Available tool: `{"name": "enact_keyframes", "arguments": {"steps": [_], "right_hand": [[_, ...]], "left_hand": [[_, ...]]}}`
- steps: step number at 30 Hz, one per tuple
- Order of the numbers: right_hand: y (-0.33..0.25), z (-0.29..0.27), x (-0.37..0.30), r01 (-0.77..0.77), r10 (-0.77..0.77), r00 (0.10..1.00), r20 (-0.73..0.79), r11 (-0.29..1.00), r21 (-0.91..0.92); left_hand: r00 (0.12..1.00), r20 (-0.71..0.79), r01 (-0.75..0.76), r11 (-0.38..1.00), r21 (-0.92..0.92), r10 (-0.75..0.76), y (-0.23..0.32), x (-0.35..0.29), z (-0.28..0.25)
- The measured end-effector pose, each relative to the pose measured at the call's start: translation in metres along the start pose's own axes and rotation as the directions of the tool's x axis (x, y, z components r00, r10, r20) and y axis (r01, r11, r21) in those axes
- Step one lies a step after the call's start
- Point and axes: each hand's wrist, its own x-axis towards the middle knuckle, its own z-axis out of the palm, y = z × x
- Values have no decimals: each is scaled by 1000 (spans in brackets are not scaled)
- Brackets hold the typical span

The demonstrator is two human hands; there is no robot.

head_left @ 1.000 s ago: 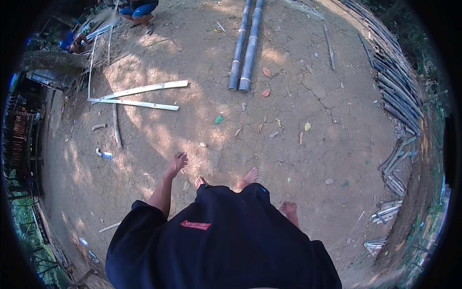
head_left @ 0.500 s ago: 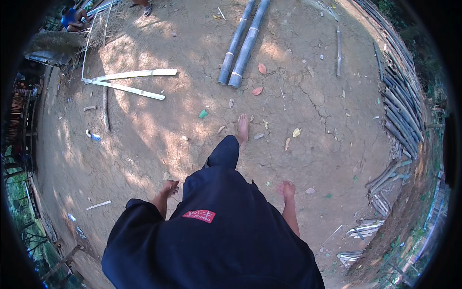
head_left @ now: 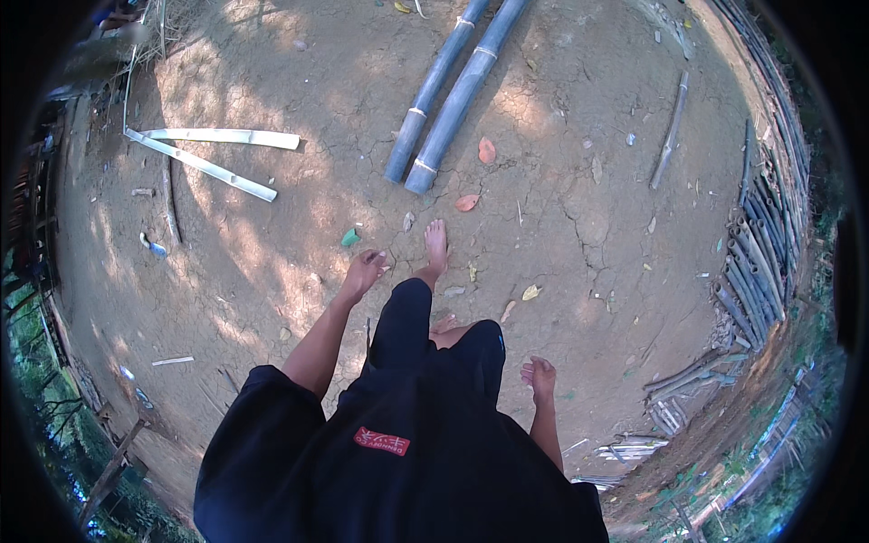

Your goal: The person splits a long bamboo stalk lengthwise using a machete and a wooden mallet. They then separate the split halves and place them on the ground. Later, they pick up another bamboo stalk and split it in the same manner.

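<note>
Bare ground lies below me as I step over it. My left hand (head_left: 365, 274) hangs forward of my left knee, its fingers loosely bent and apart, with nothing seen in them. Lower and to the right, my right hand (head_left: 540, 378) dangles beside my leg, fingers relaxed and slightly curled, also without anything visible in it. Ahead of my bare foot (head_left: 436, 242) two thick dark bamboo poles (head_left: 469, 104) lie side by side, running away from me. Neither hand touches them. Close to my left hand is a green leaf (head_left: 350, 237) on the soil.
Two pale split bamboo strips (head_left: 217, 137) meet at a point on the left, near a thin stick (head_left: 170, 201). A slim pole (head_left: 671, 131) lies right of the thick ones. Stacked bamboo (head_left: 753, 262) lines the right edge, with split pieces (head_left: 634, 449) below it.
My left hand has swung forward, and my right hand has dropped back slightly with its fingers more curled. A step has brought the thick bamboo poles nearer, and my other leg now shows.
</note>
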Motion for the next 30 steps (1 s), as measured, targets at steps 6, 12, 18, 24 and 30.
{"name": "enact_keyframes", "arguments": {"steps": [6, 12, 18, 24, 30], "right_hand": [[-63, 27, 162, 377, -384, 921, -58, 920, -102], [-157, 101, 220, 488, -548, 827, 126, 588, -645], [-232, 78, 258, 420, -535, 832, 149, 431, -799], [-247, 62, 277, 445, -524, 832, 181, 435, -783], [-253, 61, 275, 465, -517, 833, 196, 462, -756]], "left_hand": [[997, 24, -76, 920, 386, 72, 46, 198, 44], [988, -81, -48, 765, 642, 130, 22, 413, 104], [925, -357, 140, 753, 643, 133, 15, 527, 165], [869, -456, 191, 724, 663, 190, 7, 552, 182], [979, -85, -143, 925, 351, 184, -12, 533, 183]]}}
